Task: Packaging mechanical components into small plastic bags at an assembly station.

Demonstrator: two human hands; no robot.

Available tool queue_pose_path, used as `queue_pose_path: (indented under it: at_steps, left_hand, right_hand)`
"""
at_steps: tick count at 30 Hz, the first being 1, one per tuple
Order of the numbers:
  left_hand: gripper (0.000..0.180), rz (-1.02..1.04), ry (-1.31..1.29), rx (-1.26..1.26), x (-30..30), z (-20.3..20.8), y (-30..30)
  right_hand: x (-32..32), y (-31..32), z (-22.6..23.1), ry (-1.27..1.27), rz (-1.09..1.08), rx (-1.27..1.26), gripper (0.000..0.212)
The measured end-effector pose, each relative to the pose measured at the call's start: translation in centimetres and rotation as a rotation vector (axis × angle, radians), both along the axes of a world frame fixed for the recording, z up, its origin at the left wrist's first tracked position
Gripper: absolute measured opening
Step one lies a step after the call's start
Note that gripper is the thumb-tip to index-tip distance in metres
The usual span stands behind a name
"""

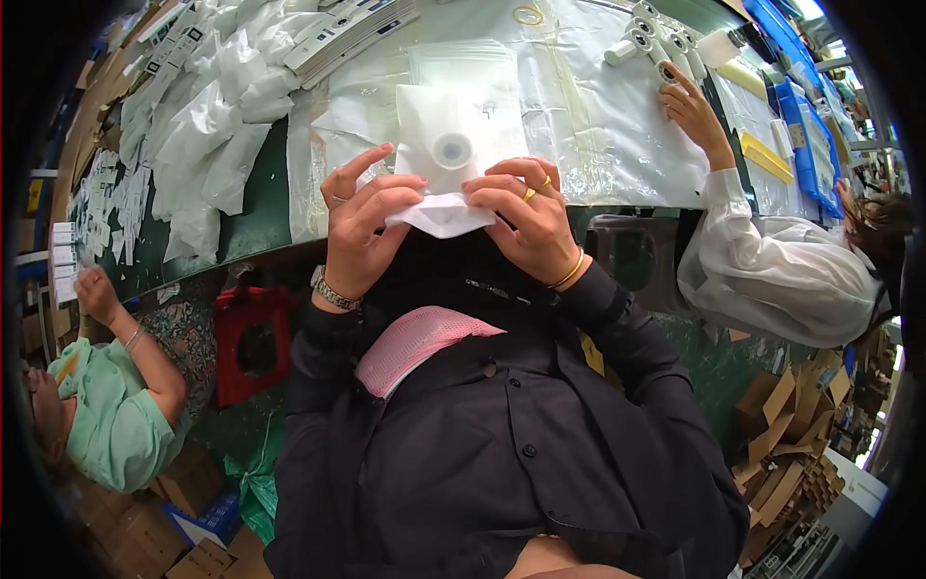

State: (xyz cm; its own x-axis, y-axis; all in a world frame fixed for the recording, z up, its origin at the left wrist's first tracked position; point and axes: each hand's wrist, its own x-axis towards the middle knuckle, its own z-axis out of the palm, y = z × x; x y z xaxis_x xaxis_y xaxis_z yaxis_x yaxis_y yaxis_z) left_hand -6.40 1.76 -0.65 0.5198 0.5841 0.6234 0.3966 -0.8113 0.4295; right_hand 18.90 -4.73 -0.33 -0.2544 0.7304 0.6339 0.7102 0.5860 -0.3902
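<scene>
Our left hand (371,217) and right hand (529,214) pinch the folded near edge of a white pouch (421,145); a round white piece (453,151) sits mid-pouch, inside or on top we cannot tell; translucent bags (463,63) lie just beyond the pouch, white packets (207,121) left of it, white cylinders (644,39) well right.

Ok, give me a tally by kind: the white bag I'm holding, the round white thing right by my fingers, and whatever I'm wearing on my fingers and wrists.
White bag: 1
Round white thing: 1
Rings: 3
Watch: 1
Bracelet: 1
Total: 7
</scene>
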Motion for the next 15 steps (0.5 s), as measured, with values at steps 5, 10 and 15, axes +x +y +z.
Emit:
queue_pose_path:
  at_steps: [5,10,15]
  left_hand:
    - [0.008,0.15,-0.162,-0.152,1.9,0.6,0.9]
    - [0.018,0.333,-0.278,-0.252,3.9,1.0,2.4]
    - [0.024,0.342,-0.212,-0.232,3.9,-2.3,3.7]
  right_hand:
    - [-0.7,2.4,-0.1,0.285,-0.117,-0.034,0.011]
    - [-0.8,4.3,0.6,0.411,-0.214,-0.129,0.021]
    - [-0.9,4.6,-2.5,0.408,-0.313,-0.068,0.036]
